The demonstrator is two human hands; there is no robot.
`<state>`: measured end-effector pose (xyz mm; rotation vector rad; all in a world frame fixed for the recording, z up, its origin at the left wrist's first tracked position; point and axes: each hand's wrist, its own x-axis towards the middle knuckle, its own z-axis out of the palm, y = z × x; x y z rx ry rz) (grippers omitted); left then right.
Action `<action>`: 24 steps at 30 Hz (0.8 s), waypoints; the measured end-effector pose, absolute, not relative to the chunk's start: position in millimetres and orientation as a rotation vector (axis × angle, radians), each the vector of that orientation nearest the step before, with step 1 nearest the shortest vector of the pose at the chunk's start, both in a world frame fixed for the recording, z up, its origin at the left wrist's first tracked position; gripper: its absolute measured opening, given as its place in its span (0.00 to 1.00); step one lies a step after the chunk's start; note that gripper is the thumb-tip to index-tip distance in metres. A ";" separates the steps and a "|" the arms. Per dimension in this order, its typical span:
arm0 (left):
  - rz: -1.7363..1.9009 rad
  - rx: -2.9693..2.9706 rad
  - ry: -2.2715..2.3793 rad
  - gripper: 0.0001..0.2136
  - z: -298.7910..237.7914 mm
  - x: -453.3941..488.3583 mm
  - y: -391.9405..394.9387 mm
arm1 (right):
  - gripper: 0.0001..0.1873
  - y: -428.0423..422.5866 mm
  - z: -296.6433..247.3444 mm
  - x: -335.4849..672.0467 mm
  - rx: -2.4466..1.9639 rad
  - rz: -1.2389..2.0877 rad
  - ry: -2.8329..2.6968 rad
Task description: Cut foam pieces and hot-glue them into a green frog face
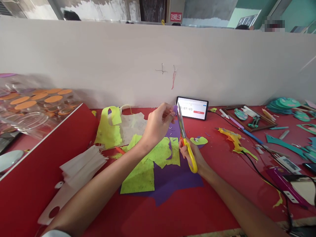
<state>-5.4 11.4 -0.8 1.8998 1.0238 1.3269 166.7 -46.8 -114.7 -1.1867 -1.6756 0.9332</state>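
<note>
In the head view, my left hand (160,120) pinches a small purple piece of felt (175,110), held up above the table. My right hand (191,153) grips a pair of scissors (190,154) with yellow handles, some orange at the pivot. The metal blades point up and away, right beside the purple piece; whether they touch it I cannot tell. Below my hands lie yellow-green felt sheets (138,177) over a larger purple felt sheet (177,181). A small yellow-green and purple cutout (198,141) rests just right of the scissors.
A tablet (192,108) showing a timer leans against the white partition (98,59). To the right lie a yellow glue gun (232,138), its black cord, a brown tray (249,126) and teal cutouts (283,105). A red divider (44,144) and white scraps (82,164) are at left.
</note>
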 end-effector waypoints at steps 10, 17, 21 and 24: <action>1.286 2.033 1.078 0.06 -2.3 -6.3 14.2 | 0.29 -49.2 -112.6 166.1 -1.174 0.970 -1.652; 1.275 2.042 1.096 0.06 0.3 -5.8 10.9 | 0.28 -51.8 -105.9 166.4 -1.232 0.989 -1.644; 1.275 2.087 1.101 0.06 4.1 -7.0 9.5 | 0.26 -53.2 -102.9 166.0 -1.238 0.977 -1.646; 1.274 2.111 1.093 0.06 6.8 -8.6 9.8 | 0.25 -53.3 -101.3 165.7 -1.244 0.959 -1.655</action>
